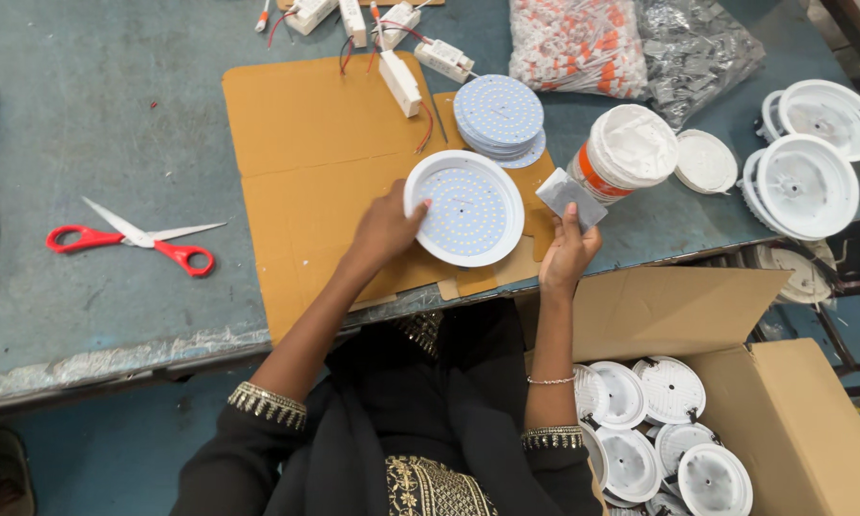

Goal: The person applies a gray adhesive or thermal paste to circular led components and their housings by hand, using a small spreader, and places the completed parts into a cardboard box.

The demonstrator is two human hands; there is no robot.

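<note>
My left hand (384, 229) holds the left rim of a round white lamp housing (465, 208) with a dotted LED disc inside; it lies on a brown cardboard sheet (306, 143). My right hand (569, 250) grips a small grey flat scraper-like piece (569, 196) just right of the housing. Beyond it stands an open white tub of white paste (626, 151) with an orange band. A stack of LED discs (499, 115) sits behind the housing.
Red-handled scissors (134, 239) lie on the teal table at left. White driver boxes with wires (401, 81) are at the back. Bags of small parts (578, 43), a loose lid (705, 161), stacked white housings (807, 182) stand right. An open carton of housings (669, 430) sits below right.
</note>
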